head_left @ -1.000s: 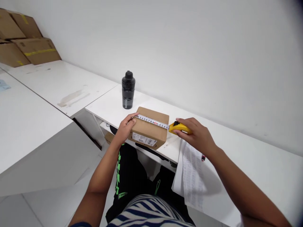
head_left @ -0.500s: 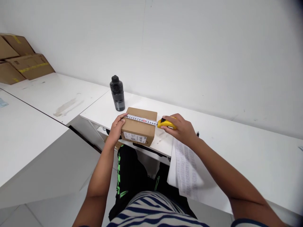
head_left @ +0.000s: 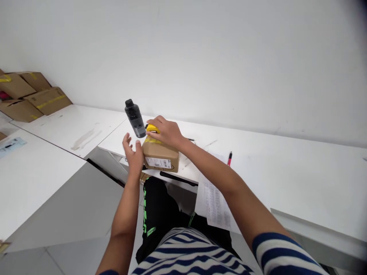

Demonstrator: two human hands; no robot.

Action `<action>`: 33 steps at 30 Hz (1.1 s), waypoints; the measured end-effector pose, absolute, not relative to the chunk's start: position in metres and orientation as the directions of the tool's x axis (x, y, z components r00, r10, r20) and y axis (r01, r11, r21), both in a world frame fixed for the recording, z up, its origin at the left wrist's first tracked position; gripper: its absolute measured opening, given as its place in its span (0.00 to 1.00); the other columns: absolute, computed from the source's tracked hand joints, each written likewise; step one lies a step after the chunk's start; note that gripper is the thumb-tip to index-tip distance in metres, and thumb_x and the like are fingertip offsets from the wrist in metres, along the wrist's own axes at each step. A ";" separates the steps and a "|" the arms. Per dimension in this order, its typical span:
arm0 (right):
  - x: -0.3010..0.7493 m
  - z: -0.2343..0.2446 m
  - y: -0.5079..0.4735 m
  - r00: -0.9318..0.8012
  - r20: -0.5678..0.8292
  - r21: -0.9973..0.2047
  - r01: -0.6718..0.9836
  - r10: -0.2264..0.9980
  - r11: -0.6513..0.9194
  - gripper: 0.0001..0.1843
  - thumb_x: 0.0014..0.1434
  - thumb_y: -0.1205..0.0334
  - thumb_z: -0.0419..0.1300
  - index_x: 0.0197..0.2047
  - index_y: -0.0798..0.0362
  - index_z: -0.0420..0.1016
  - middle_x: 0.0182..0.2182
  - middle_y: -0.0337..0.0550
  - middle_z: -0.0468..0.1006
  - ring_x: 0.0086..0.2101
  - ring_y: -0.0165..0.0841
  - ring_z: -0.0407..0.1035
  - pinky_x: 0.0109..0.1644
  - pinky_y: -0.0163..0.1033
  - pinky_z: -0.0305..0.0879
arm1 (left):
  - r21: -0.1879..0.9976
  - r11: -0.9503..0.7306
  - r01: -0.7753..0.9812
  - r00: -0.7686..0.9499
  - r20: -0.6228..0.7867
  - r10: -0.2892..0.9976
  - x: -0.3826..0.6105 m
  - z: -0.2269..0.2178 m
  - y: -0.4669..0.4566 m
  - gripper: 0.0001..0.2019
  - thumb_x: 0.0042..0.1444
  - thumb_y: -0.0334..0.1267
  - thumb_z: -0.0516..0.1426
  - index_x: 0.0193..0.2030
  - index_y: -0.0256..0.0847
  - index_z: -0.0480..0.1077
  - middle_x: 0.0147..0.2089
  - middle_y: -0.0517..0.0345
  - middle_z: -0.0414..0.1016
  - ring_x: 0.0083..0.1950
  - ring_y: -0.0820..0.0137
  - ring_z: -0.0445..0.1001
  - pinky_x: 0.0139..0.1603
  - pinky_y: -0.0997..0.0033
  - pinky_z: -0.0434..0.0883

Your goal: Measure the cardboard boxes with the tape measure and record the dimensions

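Note:
A small brown cardboard box (head_left: 160, 157) with a white label sits at the front edge of the white desk (head_left: 286, 172). My right hand (head_left: 166, 131) rests over the top of the box, closed around a yellow tape measure (head_left: 152, 128). No blade is drawn out. At the box's left side my left hand (head_left: 132, 152) is held up with fingers spread, touching or nearly touching the box. A black bottle (head_left: 135, 118) stands just behind the box.
A printed sheet (head_left: 213, 200) hangs over the desk's front edge, and a red pen (head_left: 229, 158) lies near it. Another white table (head_left: 71, 124) adjoins on the left, with cardboard boxes (head_left: 31, 95) stacked at the far left. A white wall stands behind.
The tape no longer stretches across the box. My right hand moved left onto the box top with the tape measure. My left hand let go of the tape's end and opened.

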State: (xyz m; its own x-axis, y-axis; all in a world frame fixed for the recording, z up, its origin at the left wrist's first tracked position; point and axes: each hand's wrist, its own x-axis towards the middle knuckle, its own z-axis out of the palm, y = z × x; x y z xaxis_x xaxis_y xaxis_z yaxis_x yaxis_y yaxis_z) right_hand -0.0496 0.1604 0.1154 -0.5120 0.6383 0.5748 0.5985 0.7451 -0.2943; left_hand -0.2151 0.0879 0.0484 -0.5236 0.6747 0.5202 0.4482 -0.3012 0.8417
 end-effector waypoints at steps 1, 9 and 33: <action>-0.043 0.116 0.156 -0.470 0.601 -0.346 0.577 0.647 0.740 0.25 0.69 0.46 0.55 0.64 0.47 0.70 0.56 0.46 0.75 0.48 0.37 0.73 0.44 0.38 0.68 | 0.809 -0.318 0.495 -0.556 0.576 0.599 -0.204 0.050 0.077 0.25 0.66 0.49 0.53 0.68 0.49 0.58 0.72 0.46 0.59 0.72 0.59 0.61 0.71 0.54 0.60; 0.047 0.050 0.036 -0.100 0.624 -0.745 0.225 0.775 0.628 0.35 0.72 0.38 0.38 0.75 0.44 0.40 0.55 0.52 0.71 0.48 0.38 0.73 0.49 0.46 0.74 | 0.932 -0.360 0.044 -0.052 0.362 0.931 -0.079 0.004 0.015 0.48 0.47 0.74 0.58 0.68 0.50 0.54 0.64 0.42 0.67 0.65 0.50 0.69 0.62 0.53 0.71; 0.230 -0.044 0.128 -0.002 0.292 -0.797 0.552 0.957 0.244 0.33 0.69 0.35 0.43 0.34 0.52 0.74 0.24 0.41 0.73 0.26 0.33 0.67 0.34 0.38 0.62 | 0.988 -0.052 -0.144 0.128 0.071 0.989 0.048 -0.044 0.214 0.22 0.55 0.55 0.63 0.44 0.37 0.70 0.42 0.53 0.77 0.42 0.68 0.76 0.47 0.67 0.72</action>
State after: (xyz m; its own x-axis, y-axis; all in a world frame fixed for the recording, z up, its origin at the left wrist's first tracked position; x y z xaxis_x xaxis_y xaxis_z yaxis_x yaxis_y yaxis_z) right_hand 0.2297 0.1281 -0.0435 -0.0017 0.9565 0.2916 0.5522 0.2440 -0.7972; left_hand 0.0478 0.2143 -0.0444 0.1283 0.9892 0.0707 -0.1438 -0.0520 0.9882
